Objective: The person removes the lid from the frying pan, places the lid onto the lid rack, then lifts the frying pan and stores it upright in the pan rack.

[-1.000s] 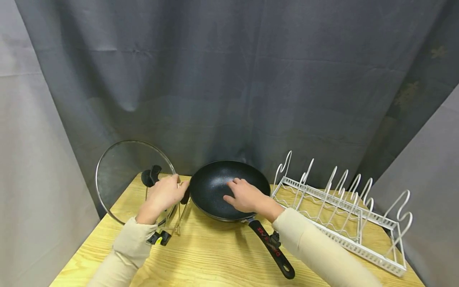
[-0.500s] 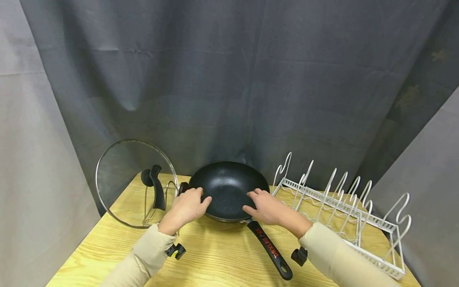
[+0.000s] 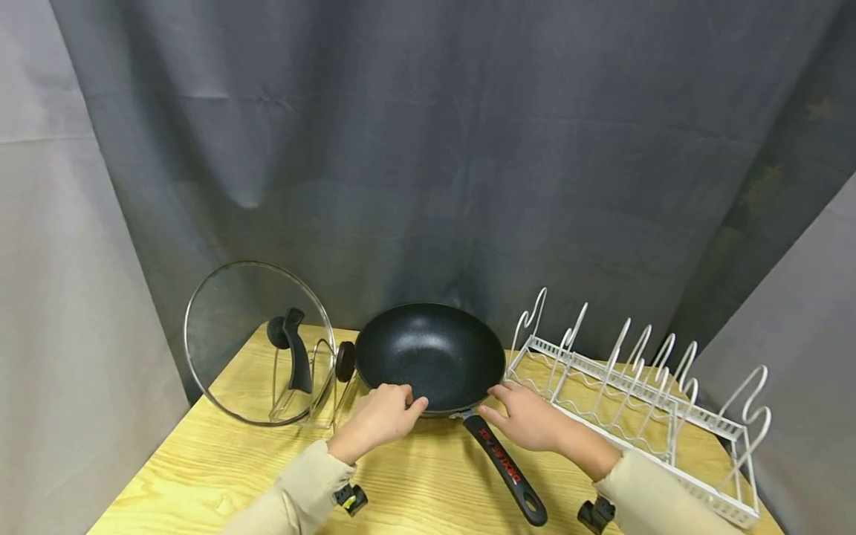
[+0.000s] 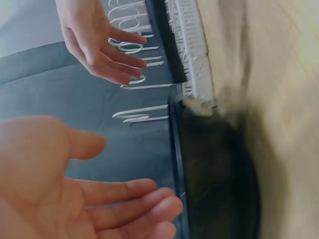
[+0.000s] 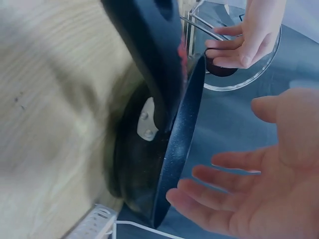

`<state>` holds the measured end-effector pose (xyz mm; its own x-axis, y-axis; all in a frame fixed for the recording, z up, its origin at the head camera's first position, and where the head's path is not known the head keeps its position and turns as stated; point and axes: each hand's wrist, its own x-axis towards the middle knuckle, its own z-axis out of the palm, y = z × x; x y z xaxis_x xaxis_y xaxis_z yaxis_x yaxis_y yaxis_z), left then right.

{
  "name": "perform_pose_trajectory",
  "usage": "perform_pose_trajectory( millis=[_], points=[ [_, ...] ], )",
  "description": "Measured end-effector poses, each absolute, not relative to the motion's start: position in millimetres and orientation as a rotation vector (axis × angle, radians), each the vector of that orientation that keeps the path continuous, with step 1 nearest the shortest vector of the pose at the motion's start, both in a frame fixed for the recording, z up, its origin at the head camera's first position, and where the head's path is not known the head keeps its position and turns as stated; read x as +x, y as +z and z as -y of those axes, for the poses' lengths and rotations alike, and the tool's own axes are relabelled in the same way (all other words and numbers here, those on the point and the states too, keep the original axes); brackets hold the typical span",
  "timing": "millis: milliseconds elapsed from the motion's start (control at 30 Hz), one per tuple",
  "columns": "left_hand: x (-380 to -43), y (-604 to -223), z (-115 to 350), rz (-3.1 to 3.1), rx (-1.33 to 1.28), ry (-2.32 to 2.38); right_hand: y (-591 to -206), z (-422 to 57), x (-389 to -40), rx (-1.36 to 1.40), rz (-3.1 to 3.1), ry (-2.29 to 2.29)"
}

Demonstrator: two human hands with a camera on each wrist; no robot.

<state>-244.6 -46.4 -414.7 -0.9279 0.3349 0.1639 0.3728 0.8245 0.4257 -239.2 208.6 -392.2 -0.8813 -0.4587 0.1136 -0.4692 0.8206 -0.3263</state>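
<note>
A black wok-like frying pan (image 3: 428, 357) sits on the wooden table, its long black handle (image 3: 503, 468) with red lettering pointing toward me. My left hand (image 3: 383, 416) is at the pan's front left rim, its fingers loosely extended in the left wrist view. At the front right rim, beside the handle's base, is my right hand (image 3: 524, 417); its fingers (image 5: 219, 204) are spread and relaxed near the rim. Neither hand grips anything, and whether the fingertips touch the rim I cannot tell. A glass lid (image 3: 234, 334) with a black handle stands upright to the left.
A thin wire stand (image 3: 328, 416) supports the lid, with a dark brown round knob (image 3: 345, 361) between lid and pan. To the right, a white wire rack (image 3: 635, 401) with several upright loops reaches toward the table's right edge. A grey curtain (image 3: 428, 148) hangs behind.
My left hand has moved right and toward me, from beside the lid's edge to the pan's front rim. My right hand has drawn back from over the pan to its right front rim.
</note>
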Motion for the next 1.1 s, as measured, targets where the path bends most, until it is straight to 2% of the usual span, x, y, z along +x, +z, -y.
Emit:
perform_pose_trajectory(
  millis=[300,633,833,1100],
  points=[
    [-245.1,-448.7,26.0,2.897,-0.616,-0.900,-408.5,-219.0,-226.9,0.843,2.972,0.693],
    [-242.8,-461.8,4.9,2.907,-0.651,-1.149,-413.8,-227.3,-214.1,0.769,3.123,1.000],
    [-242.2,-471.9,-8.1,2.891,-0.510,-1.499,-419.8,-236.2,-206.8,0.687,3.194,1.438],
    [-241.3,-486.0,-29.2,2.779,-0.333,-1.891,-430.0,-242.8,-198.5,0.547,3.241,1.738]
  ],
)
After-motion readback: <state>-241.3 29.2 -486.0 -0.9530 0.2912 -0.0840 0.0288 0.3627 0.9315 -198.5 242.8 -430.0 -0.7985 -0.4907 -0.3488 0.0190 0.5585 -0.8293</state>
